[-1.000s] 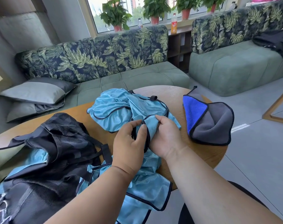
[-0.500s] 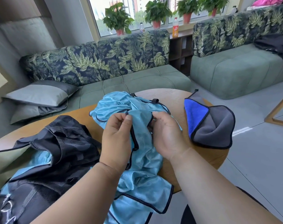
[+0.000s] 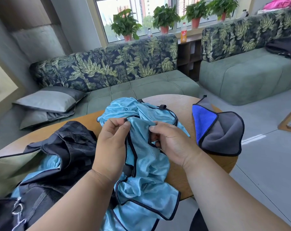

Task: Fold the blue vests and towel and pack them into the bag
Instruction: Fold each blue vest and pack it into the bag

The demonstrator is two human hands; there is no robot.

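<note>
Between the two hands, a strap-like band of the crumpled light-blue mesh vest with black piping (image 3: 146, 157) is pulled up off the round wooden table (image 3: 179, 102). The left hand (image 3: 110, 147) pinches the black-edged top corner of that band between thumb and forefinger, and the right hand (image 3: 172, 142) has its fingers curled into the fabric just beside it — both are grasping the vest, neither is free. The two grips sit close together and about level, the left a touch higher and farther out. From there the band runs back toward the person, its long axis roughly away-to-near, and the lower body of the vest spills over the table's near edge. To my eye the next move is to draw the hands apart sideways, to open the top edge flat before folding.

A second heap of blue mesh (image 3: 124, 107) lies bunched just beyond the fingers. Left of the left hand slumps the black mesh bag (image 3: 66, 147), nearer that hand. Right of the right hand, well apart, the blue-and-grey microfibre towel (image 3: 221, 130) lies loosely doubled at the table's rim.
</note>
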